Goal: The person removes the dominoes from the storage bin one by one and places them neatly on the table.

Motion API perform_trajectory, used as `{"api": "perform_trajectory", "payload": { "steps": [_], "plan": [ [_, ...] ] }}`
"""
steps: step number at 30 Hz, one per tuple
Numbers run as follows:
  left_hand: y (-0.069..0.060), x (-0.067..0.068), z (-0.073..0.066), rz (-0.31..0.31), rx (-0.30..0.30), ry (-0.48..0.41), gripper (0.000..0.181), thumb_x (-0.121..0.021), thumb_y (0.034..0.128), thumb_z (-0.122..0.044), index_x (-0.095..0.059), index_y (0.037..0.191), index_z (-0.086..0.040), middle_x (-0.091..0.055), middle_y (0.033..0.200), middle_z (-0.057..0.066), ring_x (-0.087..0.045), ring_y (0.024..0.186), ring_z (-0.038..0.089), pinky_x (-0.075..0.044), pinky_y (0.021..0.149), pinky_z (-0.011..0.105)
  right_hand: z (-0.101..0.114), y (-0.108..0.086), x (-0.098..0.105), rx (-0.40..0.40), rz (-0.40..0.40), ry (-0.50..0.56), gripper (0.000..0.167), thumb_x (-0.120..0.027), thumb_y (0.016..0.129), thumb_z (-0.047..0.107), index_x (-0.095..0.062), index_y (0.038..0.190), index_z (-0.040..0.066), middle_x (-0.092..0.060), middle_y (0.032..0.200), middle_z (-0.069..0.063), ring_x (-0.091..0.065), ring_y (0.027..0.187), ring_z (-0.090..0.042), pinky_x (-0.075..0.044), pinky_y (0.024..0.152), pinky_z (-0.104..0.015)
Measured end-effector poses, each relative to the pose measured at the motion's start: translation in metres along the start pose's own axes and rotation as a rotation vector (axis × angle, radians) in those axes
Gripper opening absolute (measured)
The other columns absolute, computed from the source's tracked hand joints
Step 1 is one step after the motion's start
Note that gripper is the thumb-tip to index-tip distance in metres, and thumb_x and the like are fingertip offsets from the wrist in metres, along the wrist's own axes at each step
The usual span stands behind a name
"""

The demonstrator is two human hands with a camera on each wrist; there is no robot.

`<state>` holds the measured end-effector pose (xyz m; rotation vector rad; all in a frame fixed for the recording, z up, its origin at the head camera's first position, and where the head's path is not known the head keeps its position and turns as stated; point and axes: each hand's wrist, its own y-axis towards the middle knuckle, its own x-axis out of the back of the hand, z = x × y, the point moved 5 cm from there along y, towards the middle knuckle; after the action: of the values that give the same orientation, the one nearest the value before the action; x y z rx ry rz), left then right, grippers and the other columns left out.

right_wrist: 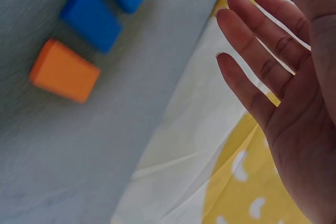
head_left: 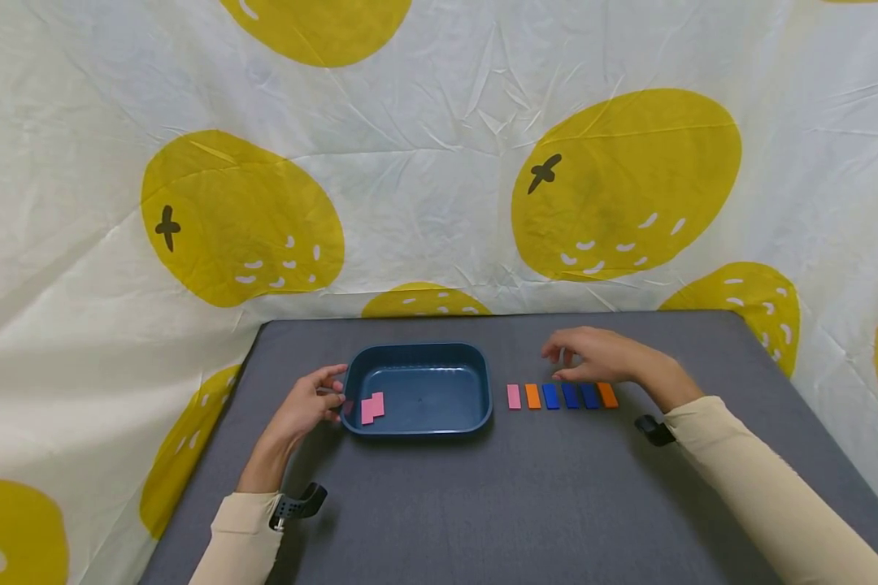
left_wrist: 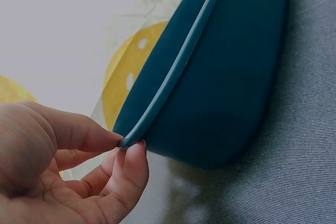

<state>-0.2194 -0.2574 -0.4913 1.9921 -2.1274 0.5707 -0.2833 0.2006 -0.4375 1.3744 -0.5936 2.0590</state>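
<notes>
A dark teal plastic basin [head_left: 424, 431] sits on the table, left of its middle. At its left end my left hand [head_left: 309, 406] pinches the rim between thumb and fingers, as the left wrist view shows. Pink blocks [head_left: 377, 404] lie inside, near the left wall. To the right of the basin runs a row of small flat blocks: a pink block [head_left: 514, 396], an orange block [head_left: 532, 396], three blue blocks [head_left: 570, 396] and another orange block [head_left: 608, 396]. Over the right part of this row, my right hand [head_left: 593, 353] hovers with loosely extended fingers, holding nothing.
Grey cloth covers the table [head_left: 439, 504]. Right behind its far edge hangs a white curtain [head_left: 424, 219] with large yellow fruit prints. Each wrist carries a dark strapped device, the left one [head_left: 300, 504] hanging close above the cloth.
</notes>
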Motion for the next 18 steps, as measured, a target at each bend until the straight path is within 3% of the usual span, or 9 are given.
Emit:
{"api": "perform_trajectory", "payload": {
  "steps": [5, 18],
  "plan": [
    [0.000, 0.000, 0.000, 0.002, 0.001, -0.002, 0.055, -0.056, 0.0979, 0.004, -0.045, 0.151, -0.006, -0.048, 0.119, 0.021, -0.054, 0.098, 0.030, -0.058, 0.073, 0.035, 0.018, 0.017, 0.003, 0.043, 0.008, 0.041, 0.030, -0.074, 0.093, 0.024, -0.066, 0.122, 0.021, -0.066, 0.114, 0.009, -0.067, 0.101, -0.016, -0.055, 0.091, -0.042],
    [0.001, 0.000, 0.000, -0.008, 0.005, -0.003, 0.055, -0.056, 0.0972, 0.005, -0.046, 0.150, -0.006, -0.048, 0.117, 0.020, -0.054, 0.096, 0.029, -0.058, 0.071, 0.034, 0.061, 0.060, 0.010, 0.183, 0.052, 0.099, 0.039, -0.076, 0.092, 0.021, -0.064, 0.128, 0.013, -0.066, 0.124, 0.000, -0.067, 0.105, -0.017, -0.054, 0.095, -0.041]
  ]
}}
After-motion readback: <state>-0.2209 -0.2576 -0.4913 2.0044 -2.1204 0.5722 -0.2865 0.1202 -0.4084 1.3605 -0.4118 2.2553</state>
